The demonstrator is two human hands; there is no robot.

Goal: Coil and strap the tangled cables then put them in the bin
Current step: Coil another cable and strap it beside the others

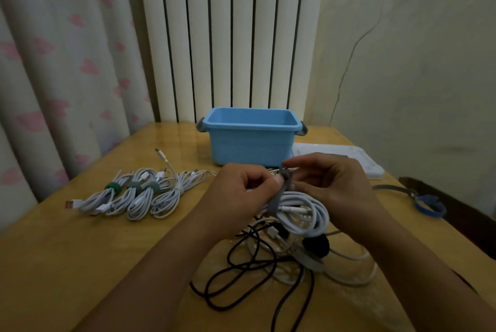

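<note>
A coiled white cable [303,210] hangs above the table's middle. My left hand [241,192] grips the coil, thumb on a grey strap [279,194] wrapped round it. My right hand [330,184] pinches the strap's upper end at the coil's top. Beneath them lies a tangle of black cable [241,272] and white cable [357,278] with a black strap roll [316,247]. Several white coils [139,194] with green and grey straps lie in a row at the left. The blue bin [251,141] stands behind my hands; I see nothing inside it.
A white flat device [359,159] lies right of the bin. A blue strap [429,206] and a grey strap [394,188] lie near the table's right edge, beside a dark chair [456,205]. A radiator and curtain stand behind the wooden table [80,264].
</note>
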